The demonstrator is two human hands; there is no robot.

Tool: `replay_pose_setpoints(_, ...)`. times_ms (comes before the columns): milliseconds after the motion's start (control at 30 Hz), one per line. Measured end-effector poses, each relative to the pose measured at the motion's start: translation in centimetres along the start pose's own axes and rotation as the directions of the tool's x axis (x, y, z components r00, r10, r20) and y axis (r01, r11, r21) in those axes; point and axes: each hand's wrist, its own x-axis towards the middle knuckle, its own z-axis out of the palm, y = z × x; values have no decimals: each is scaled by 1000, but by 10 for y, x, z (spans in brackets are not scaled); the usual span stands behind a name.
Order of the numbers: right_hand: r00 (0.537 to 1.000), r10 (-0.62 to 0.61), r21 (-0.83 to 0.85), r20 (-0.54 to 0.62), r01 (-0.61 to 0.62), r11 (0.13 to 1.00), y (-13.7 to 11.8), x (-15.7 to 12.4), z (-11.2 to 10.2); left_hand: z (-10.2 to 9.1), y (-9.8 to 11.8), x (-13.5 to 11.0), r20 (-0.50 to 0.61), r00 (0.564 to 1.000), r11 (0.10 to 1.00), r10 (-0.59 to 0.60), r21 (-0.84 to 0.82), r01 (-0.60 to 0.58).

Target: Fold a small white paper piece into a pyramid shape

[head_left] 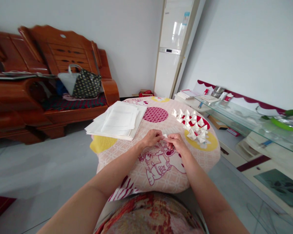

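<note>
Between my fingertips is a small piece of folded white paper (164,136), mostly covered by the fingers. My left hand (153,137) pinches its left side, and my right hand (176,142) grips its right side. Both hands are just above the patterned tablecloth (136,165) on the round table. To the right of my right hand stand several folded paper pieces (191,135), white and pointed, grouped in loose rows. Beyond my left hand lies a stack of white paper sheets (119,120), its edges uneven.
A glass-topped cabinet (249,125) with cups and a green dish runs along the right wall. On the left, a wooden sofa (70,52) carries a dark patterned bag (86,84). A tall white air conditioner (169,48) stands in the corner.
</note>
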Motion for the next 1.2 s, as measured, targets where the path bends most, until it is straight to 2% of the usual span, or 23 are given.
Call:
replay_pose_setpoints(167, 1000, -10, 4, 30, 10, 1000, -4, -3, 0, -1, -3, -1, 69, 998, 986, 14, -167, -3)
replay_pose_setpoints(267, 1000, -4, -10, 26, 4, 1000, -5, -3, 0, 1, -3, -1, 81, 997, 981, 7, -193, 9)
replay_pose_setpoints(367, 999, 7, -30, 38, -6, 1000, -4, -3, 0, 4, 0, -1, 22, 1000, 996, 10, -92, -8)
replay_pose_setpoints(500, 999, 3, -24, 41, -2, 1000, -1, -2, 0, 7, 2, -1, -66, 995, 995, 73, 76, -68)
replay_pose_setpoints(600, 1000, -16, -43, 9, 16, 999, 2, -1, 1, 7, -1, -1, -82, 993, 992, 86, 97, -78)
replay_pose_setpoints(767, 985, -130, -137, -112, 114, 984, 3, 4, 3, 0, -10, 0, 3, 1000, 996, 20, -81, -20)
replay_pose_setpoints(900, 981, -132, -174, -139, 107, 979, 4, 6, 2, -1, -14, 1, 43, 999, 968, -28, -247, 38)
replay_pose_setpoints(1100, 984, -110, -136, -139, 91, 987, 7, 8, 1, 2, -17, 3, 17, 992, 959, -126, -253, 126)
replay_pose_setpoints(1200, 974, -117, -128, -193, 93, 987, 8, 9, 1, 3, -17, 2, -44, 987, 954, -154, -266, 137)
